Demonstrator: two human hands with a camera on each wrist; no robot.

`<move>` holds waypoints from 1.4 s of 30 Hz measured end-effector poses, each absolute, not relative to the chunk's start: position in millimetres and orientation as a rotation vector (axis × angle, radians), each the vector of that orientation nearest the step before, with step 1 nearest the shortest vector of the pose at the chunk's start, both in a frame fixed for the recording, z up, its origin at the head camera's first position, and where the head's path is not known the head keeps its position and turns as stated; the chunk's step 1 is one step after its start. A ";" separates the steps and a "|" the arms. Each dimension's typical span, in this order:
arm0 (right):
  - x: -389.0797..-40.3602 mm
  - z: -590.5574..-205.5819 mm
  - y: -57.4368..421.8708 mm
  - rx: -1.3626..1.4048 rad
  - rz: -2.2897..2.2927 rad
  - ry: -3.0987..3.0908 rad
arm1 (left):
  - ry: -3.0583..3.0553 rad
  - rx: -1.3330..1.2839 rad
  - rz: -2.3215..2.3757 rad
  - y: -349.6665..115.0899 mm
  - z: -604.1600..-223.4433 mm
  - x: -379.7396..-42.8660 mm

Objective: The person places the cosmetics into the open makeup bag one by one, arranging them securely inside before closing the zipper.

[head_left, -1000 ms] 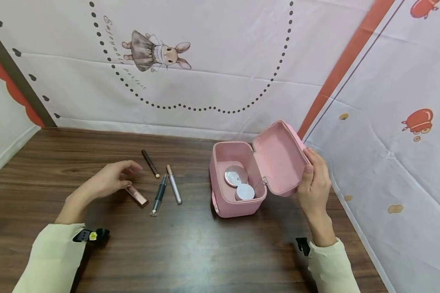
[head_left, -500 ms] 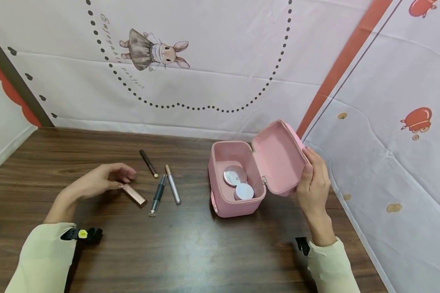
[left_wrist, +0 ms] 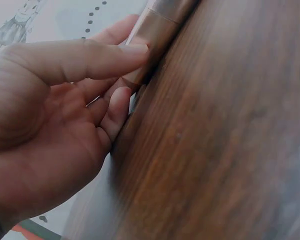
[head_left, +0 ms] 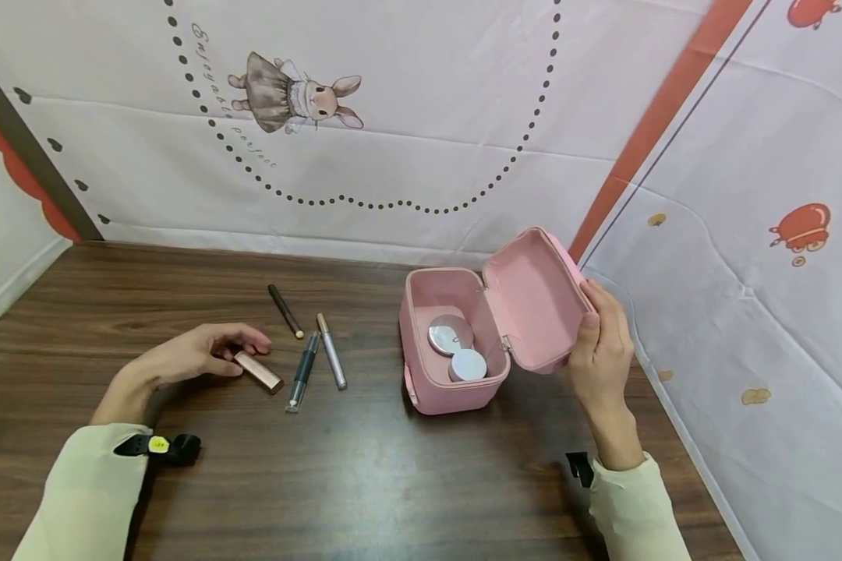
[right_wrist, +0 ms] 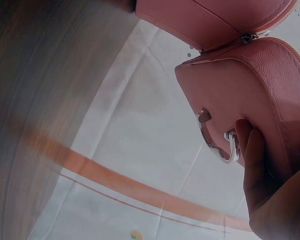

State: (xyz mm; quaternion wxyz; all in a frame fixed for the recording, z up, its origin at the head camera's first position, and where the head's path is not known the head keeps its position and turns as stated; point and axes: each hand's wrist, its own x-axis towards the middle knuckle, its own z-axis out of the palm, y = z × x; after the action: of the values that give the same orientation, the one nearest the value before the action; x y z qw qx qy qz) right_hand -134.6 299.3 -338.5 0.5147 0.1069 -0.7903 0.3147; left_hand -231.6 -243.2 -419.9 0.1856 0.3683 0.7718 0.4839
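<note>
My left hand [head_left: 199, 351] is low over the wooden table, its thumb and fingers pinching the near end of a rose-gold lipstick tube [head_left: 258, 373]. The left wrist view has the thumb laid across the tube [left_wrist: 157, 27], with fingertips behind it and the table surface alongside. On the other side, my right hand [head_left: 603, 351] grips the edge of the raised lid [head_left: 536, 304] of a pink cosmetic case [head_left: 452, 399]. Fingers press the lid's outer face near a silver handle [right_wrist: 217, 150] in the right wrist view. Inside the case lie a round silvery compact [head_left: 445, 336] and a small white-topped round container [head_left: 468, 365].
Right of the lipstick lie a dark double-ended pen [head_left: 302, 374] with a clear cap and a silver tube [head_left: 332, 352] with a gold end. A black stick [head_left: 284, 310] lies farther back. A printed white cloth [head_left: 421, 140] rises behind the table [head_left: 365, 483].
My left hand has shifted slightly, and the lipstick tube has turned its lighter face up, with the thumb now along its near end. The right hand keeps the lid raised.
</note>
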 end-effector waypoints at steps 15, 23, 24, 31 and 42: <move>-121.1 -313.6 278.3 0.264 0.774 -1.877 | 2.320 0.913 1.191 -232.0 -412.7 -227.4; -135.7 -335.3 299.6 0.255 0.757 -1.891 | 2.336 0.879 1.204 -233.8 -412.8 -225.7; -136.1 -336.2 300.5 0.256 0.758 -1.895 | 2.339 0.872 1.205 -234.0 -413.1 -225.8; -135.6 -337.8 299.8 0.262 0.759 -1.899 | 2.391 0.837 1.201 -236.7 -415.4 -226.0; -135.9 -339.8 301.2 0.254 0.756 -1.898 | 2.434 0.812 1.220 -235.1 -415.4 -226.5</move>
State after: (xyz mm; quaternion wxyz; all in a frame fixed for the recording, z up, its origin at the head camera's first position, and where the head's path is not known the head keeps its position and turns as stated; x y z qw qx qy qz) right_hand -135.9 301.2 -339.8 0.5153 0.1056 -0.7901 0.3147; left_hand -226.5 -235.1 -415.4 0.1498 0.2825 0.8470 0.4246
